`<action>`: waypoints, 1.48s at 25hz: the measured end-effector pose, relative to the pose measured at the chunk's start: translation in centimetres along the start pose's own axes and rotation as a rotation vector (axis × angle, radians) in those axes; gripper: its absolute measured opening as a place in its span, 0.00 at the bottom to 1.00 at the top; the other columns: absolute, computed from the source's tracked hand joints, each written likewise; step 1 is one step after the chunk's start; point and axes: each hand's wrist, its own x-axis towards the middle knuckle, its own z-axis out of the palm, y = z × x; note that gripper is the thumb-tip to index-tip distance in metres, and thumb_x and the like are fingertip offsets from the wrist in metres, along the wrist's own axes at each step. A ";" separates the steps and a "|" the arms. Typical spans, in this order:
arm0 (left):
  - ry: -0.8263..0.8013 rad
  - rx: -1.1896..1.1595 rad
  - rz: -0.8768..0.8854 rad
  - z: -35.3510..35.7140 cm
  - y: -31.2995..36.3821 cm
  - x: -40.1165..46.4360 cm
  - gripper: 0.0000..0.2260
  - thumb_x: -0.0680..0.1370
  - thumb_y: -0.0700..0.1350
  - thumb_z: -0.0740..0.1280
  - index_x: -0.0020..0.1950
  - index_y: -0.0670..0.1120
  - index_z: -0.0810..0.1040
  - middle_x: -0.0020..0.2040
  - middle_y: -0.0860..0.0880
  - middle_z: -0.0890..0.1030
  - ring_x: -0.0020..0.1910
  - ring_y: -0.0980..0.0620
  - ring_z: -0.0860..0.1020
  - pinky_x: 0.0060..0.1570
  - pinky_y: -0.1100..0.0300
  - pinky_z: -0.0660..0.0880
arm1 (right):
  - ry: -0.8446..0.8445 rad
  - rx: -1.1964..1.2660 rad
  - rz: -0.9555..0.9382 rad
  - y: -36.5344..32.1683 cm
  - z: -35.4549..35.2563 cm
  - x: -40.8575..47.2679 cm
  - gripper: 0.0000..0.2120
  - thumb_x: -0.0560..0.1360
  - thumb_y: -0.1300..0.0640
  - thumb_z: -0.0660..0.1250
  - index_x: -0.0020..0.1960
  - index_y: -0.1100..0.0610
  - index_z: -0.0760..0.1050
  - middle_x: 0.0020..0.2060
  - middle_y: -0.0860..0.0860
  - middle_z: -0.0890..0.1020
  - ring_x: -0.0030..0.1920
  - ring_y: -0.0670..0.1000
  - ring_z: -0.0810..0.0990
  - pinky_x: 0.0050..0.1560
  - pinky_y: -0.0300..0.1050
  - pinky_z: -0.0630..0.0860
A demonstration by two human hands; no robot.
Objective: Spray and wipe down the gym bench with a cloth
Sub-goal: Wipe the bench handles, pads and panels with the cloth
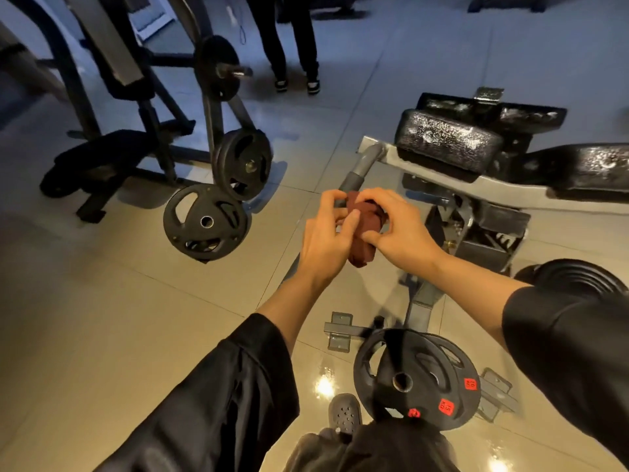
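Here, bunched between both hands: a dark red cloth point(363, 222), held in front of the body, above the tiled floor point(102, 301) and over a grey bar point(362, 165) of the gym bench frame. Left hand point(328, 238) on the cloth's left side, fingers curled over its top edge, thumb laid along its front. Right hand point(396, 229) on the cloth's right side, fingers bent over the top, thumb tucked under, pinching the fabric. Lower end of the cloth hanging out below the two palms, between the wrists. Both forearms bare, black sleeves point(238, 386) pushed up toward the elbows.

Just beyond the hands and to the right: the gym bench point(446, 139), black padded sections with pale speckles and streaks across their tops; whether wet or scuffed, cannot tell. Cloth apart from the pads, not touching them.

Below the hands, a black weight plate point(417, 378) with red labels, leaning near the bench's floor bracket. Further left, another weight plate point(206, 221) propped against a dark machine point(143, 97) carrying more plates. At the bottom edge, a grey perforated shoe point(344, 412). At the top, the legs point(292, 39) of a second person standing on the floor, well apart from the bench.
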 end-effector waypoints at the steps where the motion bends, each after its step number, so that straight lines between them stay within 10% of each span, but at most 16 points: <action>1: -0.008 0.023 0.004 -0.4 -0.5 0.5 0.10 0.81 0.43 0.63 0.62 0.45 0.71 0.45 0.52 0.82 0.43 0.60 0.80 0.41 0.69 0.73 | 0.067 -0.014 0.042 0.3 0.2 0.4 0.23 0.66 0.70 0.71 0.58 0.54 0.74 0.53 0.54 0.75 0.51 0.52 0.73 0.51 0.38 0.72; 7: -0.037 0.404 0.043 -2.9 -4.0 2.9 0.16 0.76 0.40 0.70 0.64 0.46 0.77 0.59 0.47 0.78 0.56 0.51 0.76 0.52 0.65 0.67 | 0.333 0.023 0.193 0.8 1.4 4.3 0.21 0.65 0.74 0.68 0.50 0.54 0.71 0.51 0.56 0.73 0.47 0.51 0.70 0.40 0.24 0.65; 12: -0.003 0.232 0.092 -3.1 -5.0 2.5 0.14 0.74 0.38 0.71 0.60 0.44 0.80 0.53 0.48 0.80 0.48 0.57 0.75 0.51 0.64 0.71 | 0.115 0.062 0.196 0.9 4.4 1.1 0.20 0.62 0.73 0.70 0.48 0.55 0.71 0.49 0.56 0.75 0.47 0.54 0.75 0.46 0.46 0.76; 17: -0.003 0.210 0.073 -4.2 -6.5 0.3 0.13 0.74 0.39 0.72 0.59 0.44 0.80 0.51 0.51 0.79 0.49 0.58 0.74 0.52 0.66 0.70 | 0.311 0.034 0.162 -0.3 4.3 1.1 0.20 0.64 0.74 0.68 0.47 0.54 0.69 0.49 0.57 0.73 0.43 0.45 0.71 0.39 0.28 0.68; 23: 0.072 0.203 0.008 -6.2 -8.5 -5.9 0.12 0.73 0.36 0.72 0.56 0.43 0.81 0.48 0.53 0.78 0.47 0.55 0.76 0.51 0.63 0.72 | -0.058 0.018 0.087 -1.1 10.9 -6.8 0.22 0.63 0.73 0.71 0.49 0.52 0.71 0.48 0.52 0.69 0.43 0.46 0.71 0.39 0.30 0.71; 30: 0.034 0.272 -0.146 -7.7 -10.4 -12.3 0.14 0.77 0.37 0.68 0.62 0.44 0.79 0.56 0.48 0.81 0.54 0.54 0.78 0.54 0.66 0.71 | 0.089 0.082 0.093 -2.6 12.6 -8.6 0.21 0.66 0.73 0.68 0.52 0.54 0.72 0.50 0.51 0.68 0.43 0.46 0.71 0.38 0.24 0.67; 37: 0.048 0.057 -0.075 -11.1 -8.6 -10.6 0.11 0.80 0.42 0.64 0.60 0.42 0.80 0.54 0.47 0.82 0.52 0.55 0.79 0.54 0.60 0.76 | 0.103 0.057 0.010 -6.0 11.9 -8.6 0.20 0.64 0.64 0.74 0.53 0.51 0.75 0.50 0.52 0.75 0.48 0.49 0.74 0.48 0.40 0.74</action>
